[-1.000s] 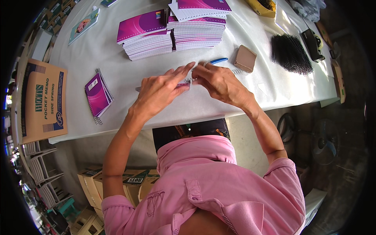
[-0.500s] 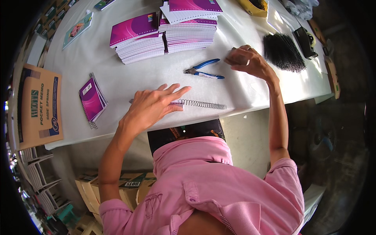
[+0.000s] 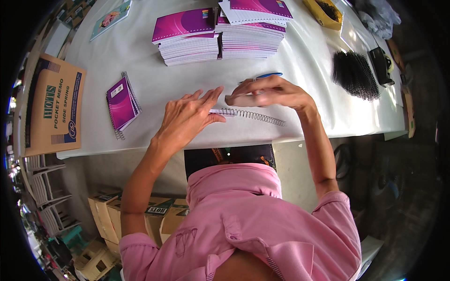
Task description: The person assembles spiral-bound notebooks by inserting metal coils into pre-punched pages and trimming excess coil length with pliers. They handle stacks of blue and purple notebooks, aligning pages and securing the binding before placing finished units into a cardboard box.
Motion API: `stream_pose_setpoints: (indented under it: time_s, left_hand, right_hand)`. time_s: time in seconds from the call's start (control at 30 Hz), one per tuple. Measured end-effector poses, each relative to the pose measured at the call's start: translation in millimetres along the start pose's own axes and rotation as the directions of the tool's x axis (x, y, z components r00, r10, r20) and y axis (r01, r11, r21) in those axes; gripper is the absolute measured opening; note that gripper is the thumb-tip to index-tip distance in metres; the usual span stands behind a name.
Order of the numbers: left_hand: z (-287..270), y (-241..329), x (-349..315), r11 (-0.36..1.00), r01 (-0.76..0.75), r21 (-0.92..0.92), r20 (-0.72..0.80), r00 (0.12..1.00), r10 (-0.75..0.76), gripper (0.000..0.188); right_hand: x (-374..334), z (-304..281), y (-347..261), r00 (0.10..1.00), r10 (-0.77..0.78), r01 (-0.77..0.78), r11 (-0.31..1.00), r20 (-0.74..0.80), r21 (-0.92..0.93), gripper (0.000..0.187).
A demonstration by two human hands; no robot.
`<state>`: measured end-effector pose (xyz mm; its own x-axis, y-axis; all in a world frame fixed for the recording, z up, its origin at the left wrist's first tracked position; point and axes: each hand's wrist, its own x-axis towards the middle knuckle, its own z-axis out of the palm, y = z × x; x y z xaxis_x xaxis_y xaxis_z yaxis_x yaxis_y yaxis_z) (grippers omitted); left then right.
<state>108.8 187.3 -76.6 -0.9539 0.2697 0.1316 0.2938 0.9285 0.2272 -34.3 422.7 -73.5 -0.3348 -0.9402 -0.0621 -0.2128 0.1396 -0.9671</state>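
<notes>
My left hand (image 3: 185,117) is closed over a small notepad (image 3: 220,112), its thumb at the near side and its fingers across the top. Only the notepad's end shows beyond the fingers. A dark wire coil (image 3: 262,116) runs along that end and sticks out freely to the right. Over the table, just beyond the coil, is my right hand (image 3: 274,93), its fingers bent and smeared by motion. Whether it holds anything is unclear. Blue-handled cutters (image 3: 269,75) lie behind it, mostly hidden.
Purple-covered notepads stand in two stacks (image 3: 190,51) at the back. A coil-bound purple notepad (image 3: 123,104) lies left, near a cardboard box (image 3: 56,105). At right are a pile of black coils (image 3: 355,76), a tape dispenser (image 3: 382,68) and a yellow container (image 3: 323,11).
My right hand has swung left and nearer, from beside the cutters to just beyond the coil, covering most of the cutters. My left hand still holds the notepad. The view has shifted slightly.
</notes>
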Motion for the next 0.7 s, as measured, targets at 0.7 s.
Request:
stream_pose_setpoints:
  time_s: [0.7]
  left_hand:
    - [-12, -30, 0, 0.991, 0.136, -0.007, -0.045, 0.99, -0.136, 0.083]
  right_hand:
    - [42, 5, -1, 0.999, 0.047, -0.038, 0.954, -0.024, 0.297, 0.062]
